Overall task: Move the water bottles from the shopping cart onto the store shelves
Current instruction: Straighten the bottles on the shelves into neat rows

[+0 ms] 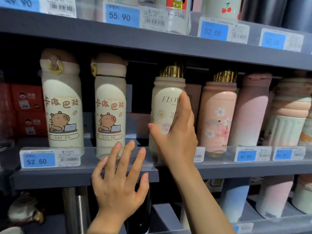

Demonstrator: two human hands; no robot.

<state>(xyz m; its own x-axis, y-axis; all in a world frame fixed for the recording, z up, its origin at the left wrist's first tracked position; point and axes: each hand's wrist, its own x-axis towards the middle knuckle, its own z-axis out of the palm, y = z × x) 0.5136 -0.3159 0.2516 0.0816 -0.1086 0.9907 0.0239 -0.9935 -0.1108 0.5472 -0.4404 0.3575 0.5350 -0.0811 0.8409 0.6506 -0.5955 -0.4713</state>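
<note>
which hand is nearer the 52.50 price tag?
Left. The left hand rests on the shelf edge just right of the 52.50 price tag; the right hand grips the cream floral bottle, farther right.

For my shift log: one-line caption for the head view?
Right hand grips cream floral bottle on middle shelf; left hand open.

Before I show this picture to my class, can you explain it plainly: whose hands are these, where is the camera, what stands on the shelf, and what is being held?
There is no machine here. A person wears one camera on the head, looking forward and down at their own hands. The right hand has its grip around a cream floral bottle with a gold cap, standing on the middle shelf. The left hand is open, fingers resting on the shelf's front edge. To the left stand two cartoon bottles, to the right a pink floral bottle and others. Blue price tags line the edge.
</note>
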